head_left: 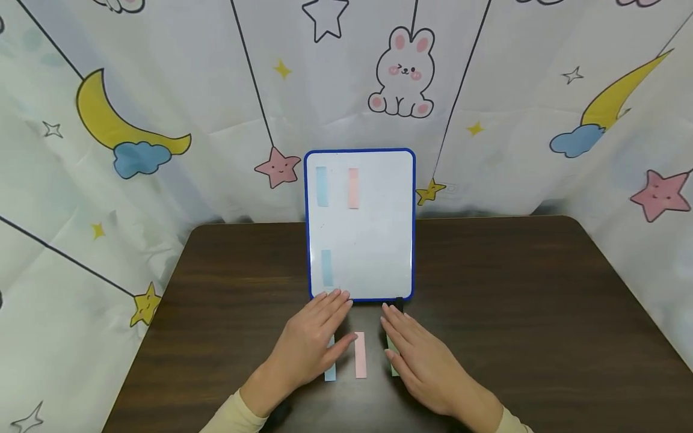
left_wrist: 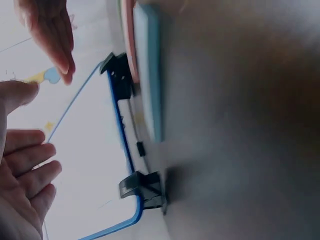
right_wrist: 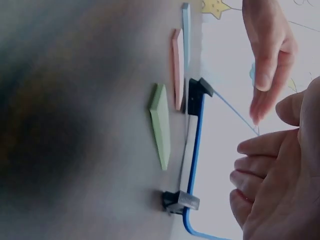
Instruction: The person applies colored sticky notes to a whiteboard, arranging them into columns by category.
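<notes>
My left hand [head_left: 311, 337] is held over the table with fingers straight, its fingertips overlapping the whiteboard's lower edge in the head view. Below it lies a blue sticky-note pad [head_left: 330, 374], partly covered. Opposite, my right hand [head_left: 428, 364] stretches its fingers toward the board over a green sticky-note pad [head_left: 394, 370], also partly hidden. A pink sticky-note pad [head_left: 360, 361] sits between the two hands. Both wrist views show the hands raised above the pads with nothing in them. The blue-framed whiteboard [head_left: 373, 252] bears two blue strips [head_left: 322, 186] at left and one pink strip [head_left: 354, 188].
Black stand clips [left_wrist: 142, 189] hold the whiteboard's bottom edge. The dark wooden table [head_left: 514, 288] extends to both sides. Behind it hangs a white curtain [head_left: 206, 60] printed with moons, stars and a rabbit.
</notes>
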The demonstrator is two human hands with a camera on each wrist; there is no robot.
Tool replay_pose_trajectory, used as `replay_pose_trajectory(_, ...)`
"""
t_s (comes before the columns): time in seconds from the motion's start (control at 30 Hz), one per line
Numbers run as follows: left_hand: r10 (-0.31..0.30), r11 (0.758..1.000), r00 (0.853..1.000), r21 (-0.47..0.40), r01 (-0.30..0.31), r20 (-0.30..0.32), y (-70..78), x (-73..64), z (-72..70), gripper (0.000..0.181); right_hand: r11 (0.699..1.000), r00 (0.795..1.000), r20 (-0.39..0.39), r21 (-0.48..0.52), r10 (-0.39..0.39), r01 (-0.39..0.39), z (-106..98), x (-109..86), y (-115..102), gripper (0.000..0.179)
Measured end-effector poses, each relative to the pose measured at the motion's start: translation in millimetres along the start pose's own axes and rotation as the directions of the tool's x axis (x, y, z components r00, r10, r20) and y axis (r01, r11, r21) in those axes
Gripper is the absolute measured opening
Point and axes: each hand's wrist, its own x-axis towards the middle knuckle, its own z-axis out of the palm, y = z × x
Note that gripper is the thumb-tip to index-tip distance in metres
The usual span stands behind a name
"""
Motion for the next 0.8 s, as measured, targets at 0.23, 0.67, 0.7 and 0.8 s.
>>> replay_pose_trajectory(0.23, 0.014, 0.998, 0.988, -0.066, -0.004, 0.151, 6.4, -13.8, 0.1, 0.055, 0.999, 0.991, 0.131, 0.033, 0.013, -0.018, 3.1, -4.1, -6.5, 0.052)
replay_pose_trajectory(0.67, -0.050, 0.990, 0.868, -0.088, 0.107, 0.494, 19.6, -16.0, 1.2, 0.065, 0.992, 0.979, 0.172, 0.078, -0.108, 0.096, 17.1, -9.2, -10.9, 0.048)
replay_pose_trajectory(0.7, -0.052, 0.990, 0.867, -0.089, 0.110, 0.496, 19.8, -16.1, 1.5, 0.064, 0.992, 0.976, 0.185, 0.083, -0.114, 0.100, 17.6, -9.4, -11.7, 0.049)
replay_pose_trajectory(0.8, -0.054, 0.990, 0.870, -0.086, 0.110, 0.490, 20.3, -17.2, 2.7, 0.064, 0.989, 0.965, 0.227, 0.102, -0.128, 0.107, 17.7, -9.2, -13.8, 0.050)
